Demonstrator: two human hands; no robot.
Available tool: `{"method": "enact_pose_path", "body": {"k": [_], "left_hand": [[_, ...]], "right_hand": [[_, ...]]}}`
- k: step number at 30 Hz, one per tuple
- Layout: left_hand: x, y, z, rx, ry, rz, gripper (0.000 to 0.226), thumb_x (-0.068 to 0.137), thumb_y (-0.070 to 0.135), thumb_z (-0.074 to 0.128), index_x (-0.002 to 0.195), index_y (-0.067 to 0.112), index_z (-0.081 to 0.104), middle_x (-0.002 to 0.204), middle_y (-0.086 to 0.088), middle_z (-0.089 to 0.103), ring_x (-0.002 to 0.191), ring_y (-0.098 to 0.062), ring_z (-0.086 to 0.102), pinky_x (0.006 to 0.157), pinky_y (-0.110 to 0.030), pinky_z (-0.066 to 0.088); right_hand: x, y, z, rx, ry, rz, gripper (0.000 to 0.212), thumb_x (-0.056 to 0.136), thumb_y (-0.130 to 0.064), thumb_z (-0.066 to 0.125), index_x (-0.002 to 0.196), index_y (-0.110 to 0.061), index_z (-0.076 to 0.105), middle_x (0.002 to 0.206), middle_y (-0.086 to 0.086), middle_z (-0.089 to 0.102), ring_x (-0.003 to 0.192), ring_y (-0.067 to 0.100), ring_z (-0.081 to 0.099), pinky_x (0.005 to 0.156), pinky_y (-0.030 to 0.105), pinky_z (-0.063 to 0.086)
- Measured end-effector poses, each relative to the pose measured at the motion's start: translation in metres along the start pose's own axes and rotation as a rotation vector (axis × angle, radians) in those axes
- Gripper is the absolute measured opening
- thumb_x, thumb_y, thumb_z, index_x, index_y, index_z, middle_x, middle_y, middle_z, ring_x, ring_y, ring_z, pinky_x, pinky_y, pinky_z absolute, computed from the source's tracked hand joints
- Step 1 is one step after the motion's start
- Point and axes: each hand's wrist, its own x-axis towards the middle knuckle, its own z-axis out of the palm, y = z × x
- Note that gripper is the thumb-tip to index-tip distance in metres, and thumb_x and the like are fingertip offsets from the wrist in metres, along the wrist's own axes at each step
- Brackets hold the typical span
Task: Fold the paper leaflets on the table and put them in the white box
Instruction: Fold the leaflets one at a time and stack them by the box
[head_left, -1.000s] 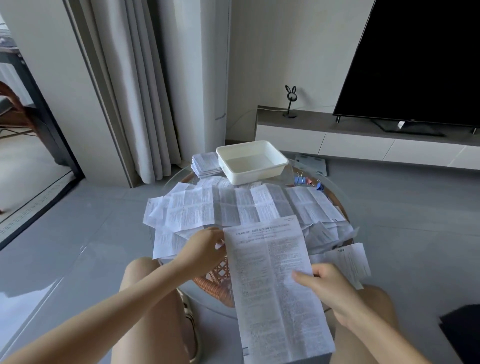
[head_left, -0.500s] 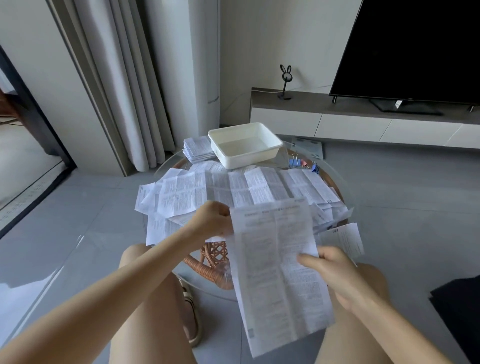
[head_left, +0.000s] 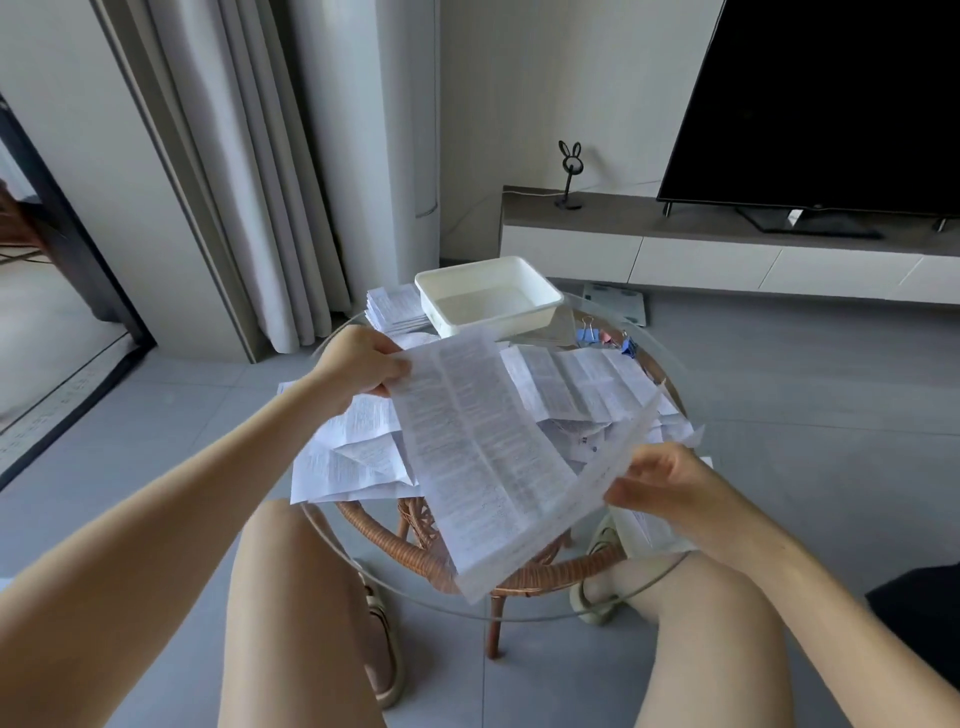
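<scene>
A long printed paper leaflet (head_left: 478, 447) hangs in the air above the round glass table (head_left: 670, 577). My left hand (head_left: 363, 366) pinches its far left corner, and my right hand (head_left: 662, 480) pinches its right edge, which curls upward. Several unfolded leaflets (head_left: 566, 379) lie spread over the tabletop beneath it. The white box (head_left: 488, 296) stands empty at the table's far side. A stack of folded leaflets (head_left: 395, 309) sits just left of the box.
Blue and pink binder clips (head_left: 605, 338) lie right of the box. The table has a rattan base (head_left: 415, 551). My bare knees flank its near rim. A low TV cabinet (head_left: 727, 244) with a television stands behind, curtains (head_left: 249, 182) at the left.
Both hands have lifted the leaflet off the pile; the left hand moved up and away with the top corner, and the right edge now curls up toward the right hand.
</scene>
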Motion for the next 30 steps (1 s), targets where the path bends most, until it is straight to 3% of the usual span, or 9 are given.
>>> {"method": "enact_pose_path", "body": {"k": [3,5,7,12,17,20,22,27,30], "left_hand": [[0.000,-0.009,0.006,-0.070,-0.015,-0.043,0.016,0.081,0.000,0.071,0.096,-0.005,0.069,0.118,0.001,0.054,0.094,-0.027,0.068,0.059,-0.027,0.059],[0.002,-0.018,0.009,-0.067,-0.025,-0.059,0.006,0.079,0.004,0.073,0.084,0.001,0.070,0.137,-0.005,0.048,0.097,-0.023,0.066,0.054,-0.024,0.057],[0.002,-0.028,0.007,-0.061,0.009,-0.070,0.007,0.081,0.005,0.072,0.075,0.006,0.068,0.126,-0.017,0.058,0.079,-0.018,0.066,0.052,-0.021,0.056],[-0.005,-0.041,0.003,-0.059,0.007,-0.108,0.005,0.083,0.008,0.071,0.080,0.008,0.068,0.086,-0.012,0.067,0.065,-0.017,0.064,0.066,-0.023,0.058],[-0.039,-0.043,0.016,0.317,0.266,0.356,0.025,0.078,0.001,0.066,0.100,0.013,0.070,0.108,-0.002,0.067,0.104,-0.020,0.058,0.089,-0.022,0.038],[-0.086,-0.038,0.024,-0.202,-0.050,0.183,0.034,0.081,-0.011,0.053,0.099,0.014,0.067,0.096,0.000,0.074,0.098,-0.019,0.066,0.091,-0.028,0.049],[-0.119,-0.039,0.034,-0.476,-0.274,0.012,0.020,0.091,0.007,0.057,0.109,0.010,0.061,0.092,-0.007,0.074,0.093,-0.022,0.069,0.086,-0.030,0.054],[-0.158,-0.053,0.061,-0.306,-0.357,0.105,0.041,0.081,0.050,0.067,0.102,0.015,0.065,0.094,0.004,0.074,0.091,-0.007,0.068,0.083,-0.027,0.054],[-0.157,-0.076,0.074,0.000,-0.336,0.216,0.054,0.086,0.062,0.054,0.071,0.011,0.061,0.067,0.002,0.064,0.074,-0.008,0.057,0.095,-0.028,0.046]], "right_hand": [[0.004,0.012,-0.003,-0.062,0.080,0.024,0.034,0.079,-0.009,0.065,0.046,-0.018,0.066,0.055,-0.009,0.065,0.054,-0.003,0.061,0.056,0.010,0.044],[0.000,0.016,-0.003,-0.066,0.040,0.027,0.018,0.075,-0.025,0.072,0.059,-0.017,0.071,0.063,-0.005,0.070,0.060,0.003,0.065,0.059,0.017,0.049],[-0.004,0.018,-0.004,-0.060,-0.027,0.045,0.024,0.067,-0.044,0.076,0.061,-0.021,0.073,0.067,-0.005,0.070,0.064,0.004,0.065,0.060,0.015,0.049],[0.005,0.030,-0.002,-0.112,0.129,0.049,0.018,0.081,-0.017,0.066,0.063,-0.015,0.069,0.066,-0.004,0.071,0.064,0.008,0.066,0.058,0.012,0.046],[0.019,0.036,0.009,-0.009,0.281,0.018,0.027,0.073,-0.027,0.066,0.093,-0.009,0.072,0.091,-0.003,0.075,0.090,0.010,0.069,0.072,0.014,0.051],[0.026,0.040,0.009,0.105,0.406,0.006,0.032,0.072,-0.032,0.067,0.093,-0.008,0.071,0.097,0.003,0.074,0.099,0.016,0.068,0.089,0.029,0.050],[0.029,0.043,0.010,0.152,0.446,0.003,0.035,0.071,-0.032,0.068,0.096,-0.009,0.070,0.100,0.003,0.073,0.101,0.015,0.067,0.093,0.031,0.048],[0.030,0.050,0.019,0.198,0.455,0.014,0.037,0.074,-0.028,0.066,0.102,-0.005,0.068,0.102,0.003,0.073,0.098,0.011,0.067,0.084,0.020,0.053],[0.031,0.052,0.017,0.139,0.395,0.065,0.032,0.074,-0.028,0.068,0.097,-0.006,0.071,0.099,0.004,0.073,0.097,0.013,0.068,0.087,0.025,0.050]]}}
